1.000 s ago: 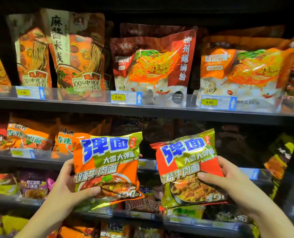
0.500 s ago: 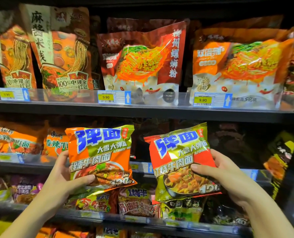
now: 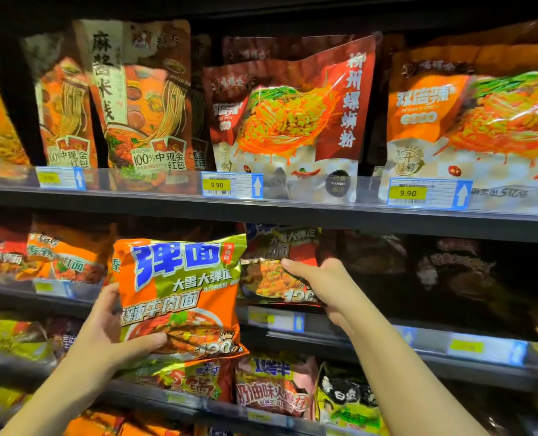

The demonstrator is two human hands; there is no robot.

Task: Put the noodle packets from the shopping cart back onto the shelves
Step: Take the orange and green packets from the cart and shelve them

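Left hand [image 3: 104,335] curled round orange-and-green glossy plastic noodle packet [image 3: 179,297], held upright before shelves, right hand [image 3: 321,284] gripping red-and-green foil noodle packet [image 3: 270,272], set into shadowed middle shelf [image 3: 324,333].

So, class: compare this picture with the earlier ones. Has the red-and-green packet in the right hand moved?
Yes. The red-and-green packet has gone forward into the shaded bay under the upper shelf, carried by the right hand; earlier it was held out in front of the shelving.
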